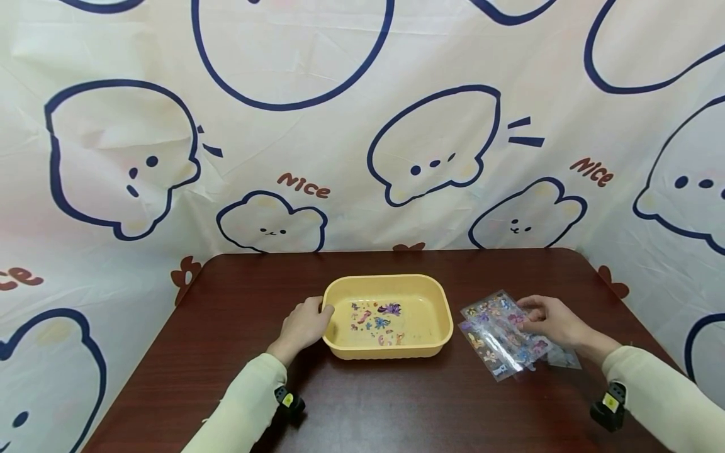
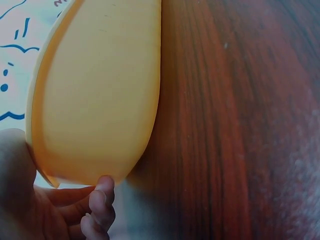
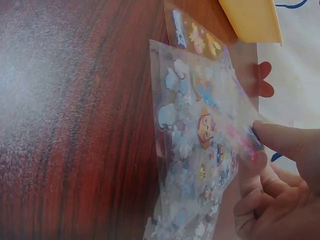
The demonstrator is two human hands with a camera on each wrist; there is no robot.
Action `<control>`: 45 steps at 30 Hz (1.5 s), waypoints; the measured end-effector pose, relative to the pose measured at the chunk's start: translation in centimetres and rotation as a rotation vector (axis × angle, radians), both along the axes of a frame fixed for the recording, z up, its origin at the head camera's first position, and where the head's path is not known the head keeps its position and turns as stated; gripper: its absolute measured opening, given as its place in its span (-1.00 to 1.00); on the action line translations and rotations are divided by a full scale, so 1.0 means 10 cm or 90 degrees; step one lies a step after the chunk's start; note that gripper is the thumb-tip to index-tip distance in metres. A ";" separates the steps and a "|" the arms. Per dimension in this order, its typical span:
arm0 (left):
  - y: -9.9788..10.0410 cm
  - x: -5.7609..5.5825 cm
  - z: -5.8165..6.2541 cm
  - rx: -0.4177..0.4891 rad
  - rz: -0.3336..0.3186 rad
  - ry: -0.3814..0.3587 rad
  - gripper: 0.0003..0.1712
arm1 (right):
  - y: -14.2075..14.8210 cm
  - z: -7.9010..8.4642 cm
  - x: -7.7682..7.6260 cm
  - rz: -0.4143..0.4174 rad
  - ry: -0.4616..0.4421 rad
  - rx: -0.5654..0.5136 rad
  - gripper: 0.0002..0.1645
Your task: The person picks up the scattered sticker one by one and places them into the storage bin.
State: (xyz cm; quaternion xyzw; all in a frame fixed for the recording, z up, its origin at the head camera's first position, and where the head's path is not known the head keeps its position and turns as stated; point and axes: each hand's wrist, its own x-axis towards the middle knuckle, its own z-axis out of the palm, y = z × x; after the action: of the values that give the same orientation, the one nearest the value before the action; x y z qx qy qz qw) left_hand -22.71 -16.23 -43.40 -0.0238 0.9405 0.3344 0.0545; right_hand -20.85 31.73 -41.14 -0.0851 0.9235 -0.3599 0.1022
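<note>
A yellow plastic basin (image 1: 427,322) stands on the table, with small colourful cartoon stickers (image 1: 389,309) on its floor. My left hand (image 1: 304,324) grips the basin's left end; in the left wrist view the thumb is at the rim and the fingers lie under the outer wall. To the right of the basin lie several clear sticker sheets (image 1: 489,343), overlapping, printed with cartoon figures. With thumb and fingers my right hand (image 1: 552,322) pinches the edge of a sticker sheet (image 3: 205,130), which slants up from the others in the right wrist view.
The dark brown wooden table (image 1: 391,409) reaches back to a pale cloth backdrop (image 1: 345,138) with cartoon outlines. Dark devices are strapped at the left wrist (image 1: 290,401) and the right wrist (image 1: 609,406). Light sleeves cover both forearms.
</note>
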 end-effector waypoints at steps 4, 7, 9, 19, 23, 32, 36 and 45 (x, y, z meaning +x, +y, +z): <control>0.01 0.00 0.00 0.001 -0.001 0.000 -0.60 | 0.02 0.04 -0.01 0.018 0.007 0.016 -0.54; 0.01 0.00 0.01 0.002 -0.002 -0.001 -0.59 | 0.02 0.08 -0.01 0.028 0.025 0.026 -0.67; 0.02 0.00 0.01 0.001 -0.003 -0.001 -0.59 | 0.02 0.10 -0.02 0.022 0.030 0.030 -0.71; 0.03 0.00 0.02 -0.001 -0.009 0.000 -0.59 | 0.01 0.27 -0.03 0.006 0.043 0.015 -0.71; 0.03 -0.01 0.02 0.005 -0.011 -0.005 -0.60 | 0.00 0.35 -0.03 -0.014 0.052 0.016 -0.70; 0.02 -0.02 0.04 0.008 -0.007 -0.011 -0.60 | -0.05 0.48 -0.05 -0.044 0.059 -0.014 -0.63; 0.01 -0.03 0.04 0.010 -0.008 -0.012 -0.60 | -0.09 0.53 -0.06 -0.056 0.055 -0.029 -0.58; 0.00 -0.02 0.02 0.008 -0.015 -0.011 -0.61 | -0.17 0.60 -0.06 -0.069 0.044 -0.054 -0.53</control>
State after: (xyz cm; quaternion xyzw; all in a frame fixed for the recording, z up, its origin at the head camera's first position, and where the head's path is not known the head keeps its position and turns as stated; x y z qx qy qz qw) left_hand -22.96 -16.26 -43.18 -0.0152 0.9382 0.3391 0.0670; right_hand -21.49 30.02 -35.13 -0.0517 0.9136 -0.4004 0.0473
